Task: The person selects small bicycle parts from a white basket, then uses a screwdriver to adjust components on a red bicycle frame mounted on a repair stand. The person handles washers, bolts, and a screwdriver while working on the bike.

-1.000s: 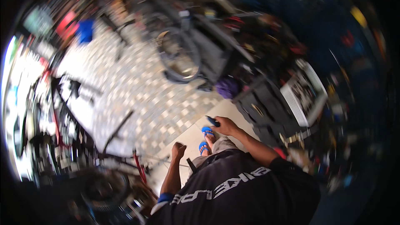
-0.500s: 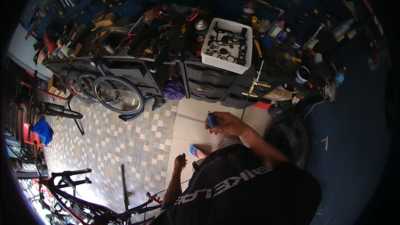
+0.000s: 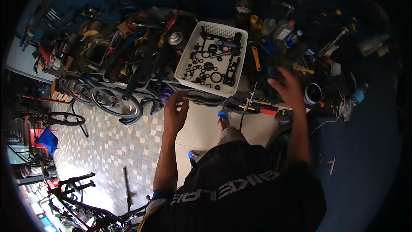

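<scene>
A white plastic basket [image 3: 182, 66] stands at the bench's front edge, holding several small black rings, a sprocket and other bike parts. My left hand [image 3: 175, 114] is raised just short of the basket's near left corner, fingers loosely bent and apart, with nothing seen in it. Reaching over the bench to the right of the basket, my right hand [image 3: 288, 88] has its thumb and fingers spread, and no object shows in it. A yellow-orange wrench [image 3: 256, 58] lies between the basket and my right hand.
Bottles [image 3: 284, 30], a dark tub [image 3: 313, 93] and a spray can [image 3: 175, 38] crowd the workbench. Bicycle wheels [image 3: 115, 103] lean below it on the left. A bike frame [image 3: 86, 208] stands at lower left, and a tyre [image 3: 281, 139] is beside me on the right.
I have stepped closer to the bench. Both hands have risen and moved forward, the right one also rightward. The small blue object earlier in my right hand no longer shows there.
</scene>
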`<state>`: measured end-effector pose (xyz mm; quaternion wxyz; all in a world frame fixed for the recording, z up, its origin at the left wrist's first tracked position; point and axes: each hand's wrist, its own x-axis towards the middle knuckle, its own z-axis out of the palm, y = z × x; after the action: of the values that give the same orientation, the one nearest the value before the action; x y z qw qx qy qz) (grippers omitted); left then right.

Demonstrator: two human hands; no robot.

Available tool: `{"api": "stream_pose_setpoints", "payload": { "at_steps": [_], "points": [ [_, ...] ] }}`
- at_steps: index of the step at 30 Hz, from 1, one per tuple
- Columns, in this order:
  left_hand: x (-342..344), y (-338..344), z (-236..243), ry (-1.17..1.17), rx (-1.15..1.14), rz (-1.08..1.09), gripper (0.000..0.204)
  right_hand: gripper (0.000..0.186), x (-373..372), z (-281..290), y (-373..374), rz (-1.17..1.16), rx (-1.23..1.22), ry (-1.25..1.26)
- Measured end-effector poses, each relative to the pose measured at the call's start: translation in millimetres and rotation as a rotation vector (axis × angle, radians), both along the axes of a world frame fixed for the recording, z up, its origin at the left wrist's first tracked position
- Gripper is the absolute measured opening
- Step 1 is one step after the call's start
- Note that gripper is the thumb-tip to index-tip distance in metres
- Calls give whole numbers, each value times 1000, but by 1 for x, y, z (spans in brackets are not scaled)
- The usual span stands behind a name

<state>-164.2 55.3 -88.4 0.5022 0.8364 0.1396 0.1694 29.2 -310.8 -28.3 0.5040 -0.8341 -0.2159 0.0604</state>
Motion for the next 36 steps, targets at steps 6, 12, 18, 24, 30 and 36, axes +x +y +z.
{"api": "stream_pose_setpoints", "payload": {
  "at_steps": [6,12,18,24,30,36],
  "points": [
    [106,-60,28,22,400,-130,47,52,91,-59,0,5,-460,-145],
    [152,-98,-4,400,697,-179,54,47,114,-78,10,71,-644,-197],
    [177,-100,-14,561,739,-277,58,48,125,-76,14,25,-610,-223],
    [180,-95,-12,575,630,-261,64,44,128,-32,58,133,-358,-305],
    [189,-103,-4,623,543,-303,52,38,126,-6,109,357,-231,-359],
    [185,-108,-17,565,761,-211,40,34,139,-8,131,405,-164,-404]
  ]
}}
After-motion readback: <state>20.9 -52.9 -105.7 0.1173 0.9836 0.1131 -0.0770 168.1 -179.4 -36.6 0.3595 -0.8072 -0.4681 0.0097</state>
